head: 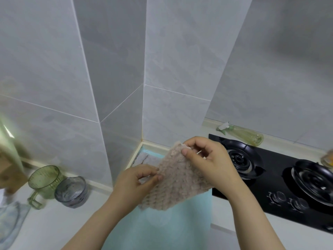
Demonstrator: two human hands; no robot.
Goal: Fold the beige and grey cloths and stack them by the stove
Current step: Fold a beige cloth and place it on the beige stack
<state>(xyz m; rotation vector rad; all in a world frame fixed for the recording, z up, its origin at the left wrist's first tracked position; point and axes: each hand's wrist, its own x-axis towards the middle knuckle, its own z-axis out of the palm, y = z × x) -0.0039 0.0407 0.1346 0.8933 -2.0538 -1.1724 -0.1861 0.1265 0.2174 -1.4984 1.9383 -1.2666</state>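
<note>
From the head view, I see the left hand (137, 179) pinching the left edge of the beige cloth (178, 179) between thumb and forefinger. The right hand (207, 159) pinches its top corner, fingers curled. The cloth hangs tilted between both hands, lifted off the light blue mat (180, 228) below it; its lower edge dangles over the mat's middle.

The grey cloth (146, 157) lies folded at the mat's far end, tucked into the back corner of the countertop (54, 222), partly hidden behind the beige cloth and the left hand. The black gas stove (270, 168) runs just beside the mat's right edge, its near burner close to my right wrist. A spray bottle (245, 134) lies along the counter's back edge behind the stove.

Toward the counter's left edge stand a green mug (45, 179) and a grey glass bowl (71, 191), touching each other, well apart from the mat. The near half of the mat shows bare.
</note>
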